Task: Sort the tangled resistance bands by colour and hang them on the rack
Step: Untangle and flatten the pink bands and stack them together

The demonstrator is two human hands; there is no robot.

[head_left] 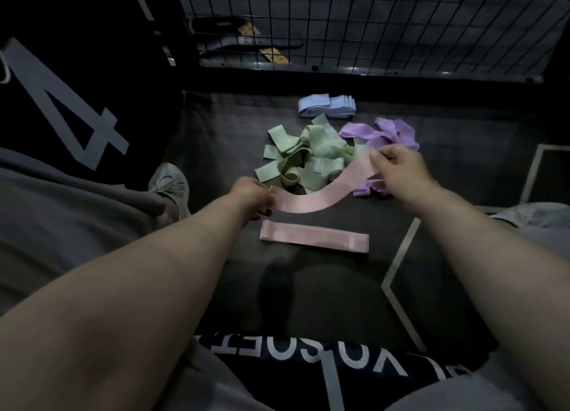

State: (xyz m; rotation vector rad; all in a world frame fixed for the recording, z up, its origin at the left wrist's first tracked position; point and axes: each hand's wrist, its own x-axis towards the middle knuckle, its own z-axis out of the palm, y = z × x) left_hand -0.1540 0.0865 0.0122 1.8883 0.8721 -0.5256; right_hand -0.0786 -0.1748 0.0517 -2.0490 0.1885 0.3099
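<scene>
A pink band [320, 191] is stretched between my two hands above the dark floor mat. My left hand [251, 197] pinches its left end and my right hand [398, 167] pinches its right end. A second pink band [314, 240] lies flat on the mat just below them. Behind my hands sits a tangled heap of green bands [303, 151]. Purple bands [382, 133] lie in a loose pile to its right, partly hidden by my right hand. A neat stack of light blue bands [327, 105] rests farther back.
A black wire-grid rack [370, 25] stands at the back, with dark items behind it. My grey shoe [169, 185] is on the left of the mat [222, 139]. A pale line [398, 259] marks the floor on the right.
</scene>
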